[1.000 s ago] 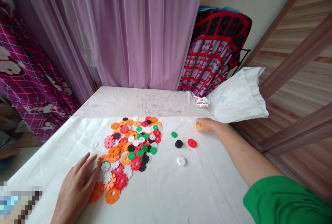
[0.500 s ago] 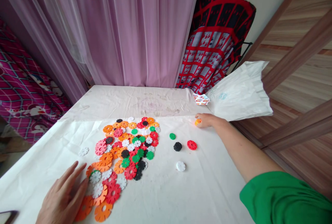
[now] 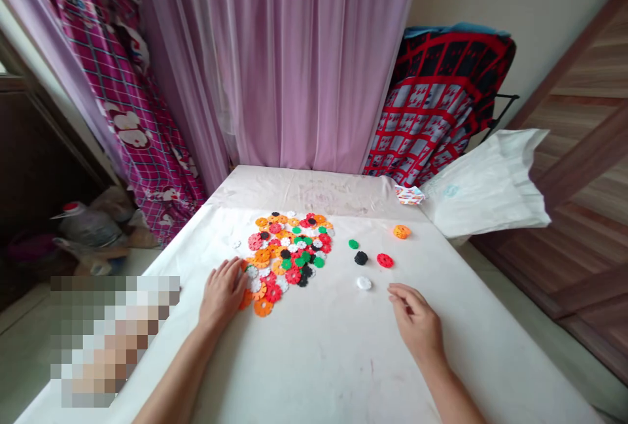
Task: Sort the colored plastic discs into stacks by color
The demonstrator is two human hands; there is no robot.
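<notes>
Found a white-covered table (image 3: pixel 333 358) across the lower view, cut off at the near edge. Noted behind it a lilac curtain (image 3: pixel 314 70), cropped at the top, and at right a wooden door (image 3: pixel 583 123), only partly in view. Recorded a magenta checked cloth (image 3: pixel 110 64) at left and a red-and-black cloth (image 3: pixel 426 100) beyond the far right corner, largely concealing its support. Logged a white bag (image 3: pixel 490 185) at that corner, contents not discernible. Unable to read a pixelated patch (image 3: pixel 115 345) by the left table edge. Located a pile of notched discs (image 3: pixel 293 275) left of centre on the table, overlapping too heavily to count. Observed the left hand (image 3: pixel 223 290) palm down at the pile's left side, fingers extended, grip slack; unable to see beneath the palm. Observed the right hand (image 3: pixel 418 320) near the white stack (image 3: pixel 364 283) but apart from it, fingers loosely curled leftward, nothing visible in the grasp. Listed also, right of the pile, an orange stack (image 3: pixel 401 232), red stack (image 3: pixel 385 260), black stack (image 3: pixel 361 258) and green disc (image 3: pixel 353 244), layers hard to judge.
</notes>
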